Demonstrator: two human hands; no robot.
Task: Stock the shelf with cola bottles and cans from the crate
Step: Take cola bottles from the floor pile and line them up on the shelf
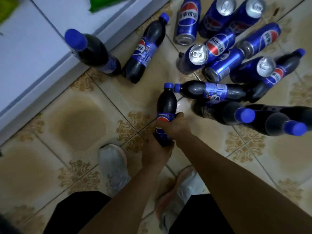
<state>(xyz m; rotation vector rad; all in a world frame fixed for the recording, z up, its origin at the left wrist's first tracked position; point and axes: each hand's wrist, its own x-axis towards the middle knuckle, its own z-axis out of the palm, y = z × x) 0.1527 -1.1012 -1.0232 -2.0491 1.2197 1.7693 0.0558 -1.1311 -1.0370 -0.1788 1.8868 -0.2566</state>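
A cola bottle [166, 105] with a blue cap is held above the tiled floor by both hands. My right hand [175, 127] wraps its labelled middle, and my left hand [155, 152] grips its base from below. Two more bottles [143, 49] stand or lie beside the white shelf base [33, 53] at the upper left. Several blue cola cans [217, 46] are heaped on the floor at the upper right, some upright, some on their sides. Other bottles [211, 92] lie or stand at the right. No crate is in view.
The floor is beige patterned tile [81, 119]. My two shoes [113, 166] are planted just below the hands. A green package [99, 3] lies on the white shelf surface at the top left.
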